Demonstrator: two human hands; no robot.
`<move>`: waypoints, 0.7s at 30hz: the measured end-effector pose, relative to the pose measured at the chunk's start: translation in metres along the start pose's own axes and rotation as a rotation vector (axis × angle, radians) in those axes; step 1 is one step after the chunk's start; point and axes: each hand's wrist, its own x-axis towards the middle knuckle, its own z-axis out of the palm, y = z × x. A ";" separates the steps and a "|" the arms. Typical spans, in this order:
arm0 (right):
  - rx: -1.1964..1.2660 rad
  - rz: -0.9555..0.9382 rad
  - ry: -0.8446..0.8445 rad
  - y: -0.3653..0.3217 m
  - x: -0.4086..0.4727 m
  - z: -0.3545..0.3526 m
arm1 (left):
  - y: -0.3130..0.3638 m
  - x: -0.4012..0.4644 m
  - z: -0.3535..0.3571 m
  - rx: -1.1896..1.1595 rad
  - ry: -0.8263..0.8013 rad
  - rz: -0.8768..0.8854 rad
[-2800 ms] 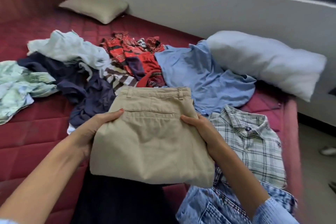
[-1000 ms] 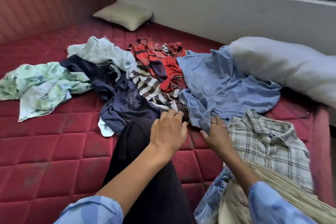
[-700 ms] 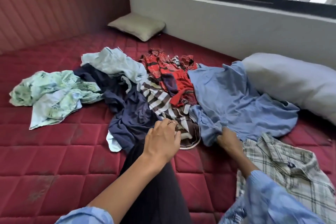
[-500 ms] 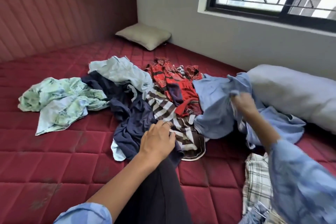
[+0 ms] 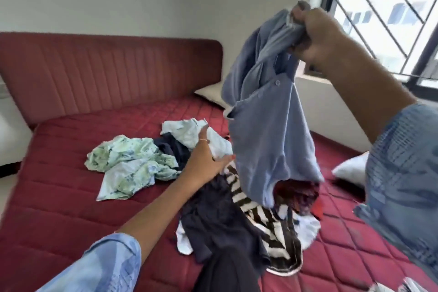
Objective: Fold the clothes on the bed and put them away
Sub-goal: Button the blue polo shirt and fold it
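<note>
My right hand grips a bunched light blue shirt and holds it high above the bed, so the shirt hangs down in front of the pile. My left hand reaches forward with straight fingers toward the shirt's left edge; whether it touches the shirt I cannot tell. On the red mattress beneath lie a navy garment, a brown-and-white striped garment, a red patterned garment, a pale blue garment and a green floral garment.
A red padded headboard stands behind the bed. A beige pillow lies at the far corner, and a white pillow lies at the right under the barred window. A dark trouser leg lies at the near edge.
My right hand has lifted the blue shirt from the pile up into the air. My left hand left the dark trouser leg and reached toward the shirt. The view tilted upward.
</note>
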 end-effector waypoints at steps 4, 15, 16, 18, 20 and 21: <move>0.157 -0.064 -0.250 -0.035 -0.007 0.054 | 0.011 0.019 -0.074 -0.131 0.131 -0.009; -0.195 0.119 -0.678 -0.056 -0.018 0.159 | 0.021 -0.052 -0.232 0.179 0.555 0.087; -0.237 0.172 -0.689 -0.057 -0.018 0.160 | 0.025 -0.062 -0.255 0.252 0.623 0.073; -0.345 0.261 -0.733 -0.055 -0.021 0.164 | 0.034 -0.077 -0.301 0.365 0.758 0.028; -0.510 0.275 -0.689 -0.051 -0.030 0.166 | 0.048 -0.083 -0.346 0.464 0.873 0.028; -0.636 0.238 -0.652 -0.049 -0.034 0.166 | 0.058 -0.086 -0.365 0.512 0.892 0.049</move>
